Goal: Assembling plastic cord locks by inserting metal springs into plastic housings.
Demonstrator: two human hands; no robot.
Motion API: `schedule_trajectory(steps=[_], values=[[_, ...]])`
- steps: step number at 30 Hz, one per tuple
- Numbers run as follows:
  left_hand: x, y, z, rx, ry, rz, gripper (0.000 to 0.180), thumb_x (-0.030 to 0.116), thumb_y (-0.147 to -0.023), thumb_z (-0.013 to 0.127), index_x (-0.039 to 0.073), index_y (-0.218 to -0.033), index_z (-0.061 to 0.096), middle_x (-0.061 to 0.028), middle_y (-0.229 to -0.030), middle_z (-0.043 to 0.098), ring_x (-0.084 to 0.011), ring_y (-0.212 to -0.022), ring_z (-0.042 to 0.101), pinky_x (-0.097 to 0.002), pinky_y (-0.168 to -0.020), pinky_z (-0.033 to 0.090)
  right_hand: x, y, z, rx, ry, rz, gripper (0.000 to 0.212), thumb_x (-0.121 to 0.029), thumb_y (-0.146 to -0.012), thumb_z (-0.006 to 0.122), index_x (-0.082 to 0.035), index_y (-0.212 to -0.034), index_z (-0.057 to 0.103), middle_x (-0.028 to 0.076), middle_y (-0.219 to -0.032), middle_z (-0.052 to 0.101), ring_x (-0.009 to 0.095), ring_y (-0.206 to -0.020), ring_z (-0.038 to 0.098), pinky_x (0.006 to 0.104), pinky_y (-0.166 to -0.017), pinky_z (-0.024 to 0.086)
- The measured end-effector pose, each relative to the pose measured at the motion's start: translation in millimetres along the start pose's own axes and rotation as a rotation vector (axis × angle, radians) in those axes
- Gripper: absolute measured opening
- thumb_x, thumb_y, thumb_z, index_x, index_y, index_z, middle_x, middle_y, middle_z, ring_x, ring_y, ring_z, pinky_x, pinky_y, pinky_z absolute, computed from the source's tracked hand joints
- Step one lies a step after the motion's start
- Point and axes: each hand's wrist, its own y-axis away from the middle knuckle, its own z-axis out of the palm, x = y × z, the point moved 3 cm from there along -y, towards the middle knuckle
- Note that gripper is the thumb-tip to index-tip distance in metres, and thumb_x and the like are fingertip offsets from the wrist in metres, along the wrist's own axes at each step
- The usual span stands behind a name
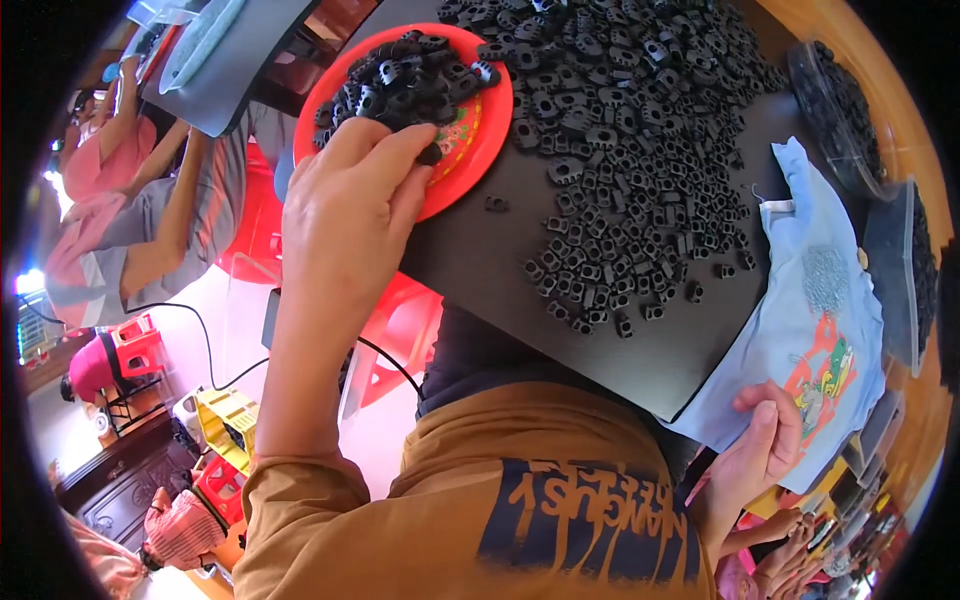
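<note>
Over the red plate [487,150] at the upper left, my left hand [352,195] is closed in a pinch. A small black plastic piece [430,153] shows at its fingertips. Dark toothed plastic pieces [410,75] are heaped on the plate's far side. My right hand [768,440] is at the lower right, beside the light blue cloth [810,290] with a printed picture. Its fingers curl in toward the thumb; anything inside them is hidden.
Many black plastic parts [620,150] cover the dark table [480,265], larger ones farther off and smaller ones nearer. Clear containers of black parts [840,110] stand along the right side. Other people [140,210] sit at the left, near red stools [140,345] and a yellow crate [225,420].
</note>
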Motion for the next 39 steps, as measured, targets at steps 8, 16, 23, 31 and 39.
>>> schedule_trajectory(steps=[8,16,23,31,39], values=[[1,-13,-1,-0.076,-0.041,0.201,0.016,0.012,-0.081,0.062,0.01,-0.096,0.067,-0.0069,-0.087,0.059,-0.0299,-0.076,0.057,-0.0381,-0.072,0.044,-2,-1,-1,0.002,0.037,-0.024,0.019,-0.008,-0.09,0.054,0.005,-0.104,0.061,0.011,-0.082,0.063,0.015,-0.073,0.055,0.0277,-0.071,0.045],[17,-47,-9,0.083,-0.005,0.307,0.015,0.013,-0.082,0.059,0.007,-0.095,0.064,-0.01,-0.091,0.06,-0.0331,-0.081,0.059,-0.0409,-0.073,0.046,4,1,-5,-0.012,0.022,0.002,0.016,-0.008,-0.089,0.056,0.003,-0.1,0.06,0.01,-0.085,0.061,0.015,-0.074,0.055,0.0267,-0.07,0.045],[11,-76,21,-0.052,-0.12,0.381,0.029,0.015,-0.084,0.056,0.004,-0.11,0.059,-0.0151,-0.104,0.059,-0.0345,-0.098,0.055,-0.0412,-0.086,0.043,0,2,-5,-0.016,0.008,0.009,0.016,-0.009,-0.089,0.056,0.003,-0.1,0.06,0.01,-0.086,0.062,0.015,-0.075,0.057,0.0268,-0.071,0.046],[1,-60,9,-0.068,-0.078,0.364,0.02,0.014,-0.08,0.059,0.001,-0.095,0.062,-0.0159,-0.088,0.06,-0.0343,-0.085,0.058,-0.0421,-0.077,0.046,0,0,-2,-0.036,0.026,-0.005,0.016,-0.008,-0.089,0.056,0.003,-0.1,0.06,0.011,-0.087,0.062,0.015,-0.075,0.057,0.0269,-0.071,0.047],[2,-65,28,-0.04,-0.132,0.403,0.016,0.017,-0.081,0.056,0.005,-0.091,0.06,-0.013,-0.088,0.06,-0.0326,-0.087,0.057,-0.0441,-0.075,0.045,0,4,-2,0.048,0.037,0.057,0.016,-0.007,-0.09,0.054,0.003,-0.1,0.06,0.01,-0.088,0.062,0.015,-0.077,0.056,0.0271,-0.073,0.047]])
